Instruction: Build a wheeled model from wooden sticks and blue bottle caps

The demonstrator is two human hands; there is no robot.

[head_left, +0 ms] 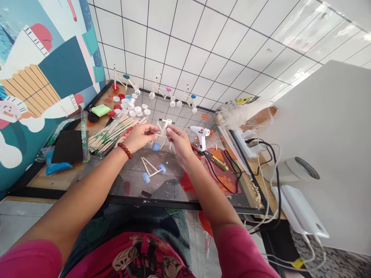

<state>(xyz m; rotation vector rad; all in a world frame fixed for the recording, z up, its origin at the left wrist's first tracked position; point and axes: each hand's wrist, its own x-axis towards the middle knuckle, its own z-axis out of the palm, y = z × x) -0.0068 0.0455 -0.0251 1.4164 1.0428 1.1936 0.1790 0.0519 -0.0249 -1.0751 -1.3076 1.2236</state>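
Observation:
Above the table, my left hand and my right hand pinch a small wooden stick frame between them, one at each side. A white round cap and a dark-tipped stick show at its top. A blue cap appears just below the frame; whether it is joined to it I cannot tell. Closer to me on the glass lies a V-shaped stick piece with a light-blue cap at each of two ends. To the right of my right hand stands a white glue gun.
Three bicycle-like stick models, one with a pink cap seat, stand along the tiled wall. Loose caps and a heap of wooden sticks lie left. Cutters, a black cable and a white power strip are right.

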